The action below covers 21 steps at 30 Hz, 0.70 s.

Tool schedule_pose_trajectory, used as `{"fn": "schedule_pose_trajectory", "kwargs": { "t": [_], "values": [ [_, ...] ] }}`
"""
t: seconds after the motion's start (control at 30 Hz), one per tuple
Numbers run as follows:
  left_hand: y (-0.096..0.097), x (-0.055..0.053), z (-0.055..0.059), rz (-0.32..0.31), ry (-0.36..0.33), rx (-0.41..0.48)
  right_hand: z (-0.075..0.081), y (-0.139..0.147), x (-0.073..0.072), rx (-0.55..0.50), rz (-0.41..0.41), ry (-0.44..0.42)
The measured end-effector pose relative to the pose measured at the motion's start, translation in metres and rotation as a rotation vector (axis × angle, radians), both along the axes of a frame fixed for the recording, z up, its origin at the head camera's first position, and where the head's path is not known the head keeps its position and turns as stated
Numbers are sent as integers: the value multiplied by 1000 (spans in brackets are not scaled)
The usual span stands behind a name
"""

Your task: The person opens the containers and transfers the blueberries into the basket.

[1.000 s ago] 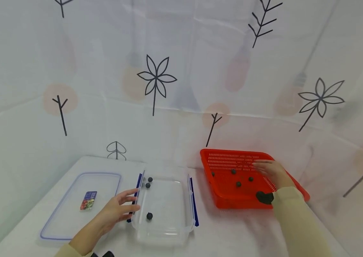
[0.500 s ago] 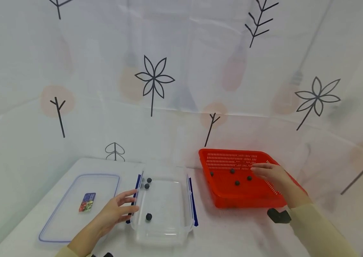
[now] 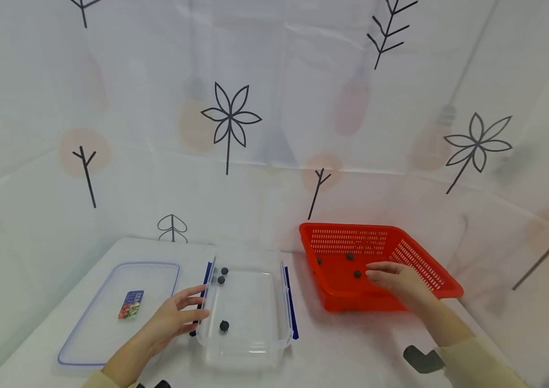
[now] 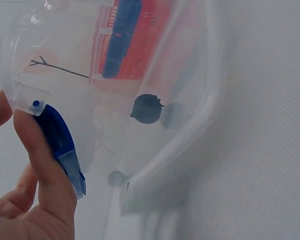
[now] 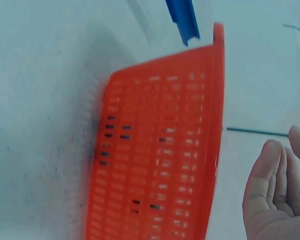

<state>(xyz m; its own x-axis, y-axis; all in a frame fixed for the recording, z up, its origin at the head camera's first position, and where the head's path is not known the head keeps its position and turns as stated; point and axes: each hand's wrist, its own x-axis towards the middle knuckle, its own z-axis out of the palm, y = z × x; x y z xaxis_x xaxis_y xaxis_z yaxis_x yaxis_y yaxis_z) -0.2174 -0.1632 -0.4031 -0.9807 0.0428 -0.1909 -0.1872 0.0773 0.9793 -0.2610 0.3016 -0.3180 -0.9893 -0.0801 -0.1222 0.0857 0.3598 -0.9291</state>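
My left hand [image 3: 172, 320] is at the left side of a clear plastic box [image 3: 250, 350], fingers spread along its rim. In the left wrist view, a finger lies against the blue clip [image 4: 60, 142] on that side. Inside the box are three dark blueberries; one blueberry [image 3: 224, 326] lies near the front and the other two at the back left. My right hand [image 3: 400, 280] is over a red slotted basket [image 3: 352, 304], fingers extended and close together, nothing visible between them. Several blueberries lie in the basket, one blueberry [image 3: 357, 274] just left of the fingertips.
A clear lid with a blue edge [image 3: 90, 345] lies on the white table [image 3: 333, 355] at the left, bearing a colourful label [image 3: 131, 304]. Behind the table hangs a white patterned cloth [image 3: 274, 199]. The basket stands right of the box, against the cloth.
My right hand has come down and to the left over the basket, covering a blueberry that showed before. The left hand stays at the box.
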Motion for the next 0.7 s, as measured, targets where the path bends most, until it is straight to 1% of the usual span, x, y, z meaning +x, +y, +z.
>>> {"fn": "schedule_pose_trajectory", "kwargs": {
  "t": [0.07, 0.3, 0.37, 0.57, 0.7],
  "values": [
    [0, 0, 0, -4, 2, 2, 0, -6, 3, 5, -13, -8],
    [0, 0, 1, 1, -10, -4, -2, -27, 9, -2, 12, 2],
    [-1, 0, 1, 0, -7, -3, -2, -34, 9, 0, -1, 0],
    [0, -1, -1, 1, 3, -1, -2, -54, 8, 34, 14, 21],
    [0, -1, -2, 9, -1, 2, -4, -69, 6, -6, 52, 41]
  ]
}}
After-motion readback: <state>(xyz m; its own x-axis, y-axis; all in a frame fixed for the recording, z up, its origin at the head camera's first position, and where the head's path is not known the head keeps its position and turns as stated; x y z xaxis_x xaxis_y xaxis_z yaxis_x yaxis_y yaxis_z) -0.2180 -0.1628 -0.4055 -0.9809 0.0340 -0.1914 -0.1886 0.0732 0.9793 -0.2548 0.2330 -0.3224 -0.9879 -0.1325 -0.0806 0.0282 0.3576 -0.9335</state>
